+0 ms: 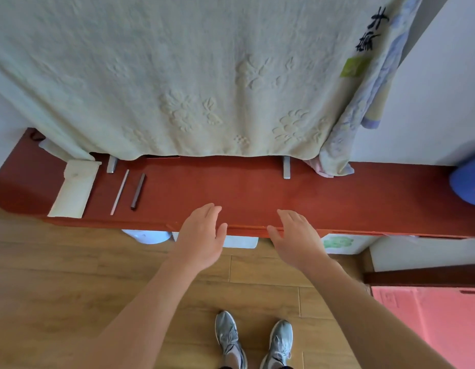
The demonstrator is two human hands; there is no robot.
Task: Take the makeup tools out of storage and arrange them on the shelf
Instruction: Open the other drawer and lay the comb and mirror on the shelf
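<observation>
1. A pale green towel (pixel 177 75) is hanging beyond my fingertips and covering the back of the red shelf (pixel 337 198).
2. A patterned cloth (pixel 364 107) is drooping to the right of my right fingers, and a blue object (pixel 468 182) is sitting farther right.
3. A metal bracket (pixel 286 167) is poking out from under the towel, just ahead of my right fingers.
4. My left hand (pixel 201 235) and right hand (pixel 297 235) are reaching over the shelf's front edge with fingers loosely straight, holding nothing.
5. Well left of my left fingers, a thin white stick (pixel 120 192) and a dark pencil (pixel 138 191) are lying side by side, not touching.
6. A white pouch (pixel 75 191) is lying just beyond them.
</observation>
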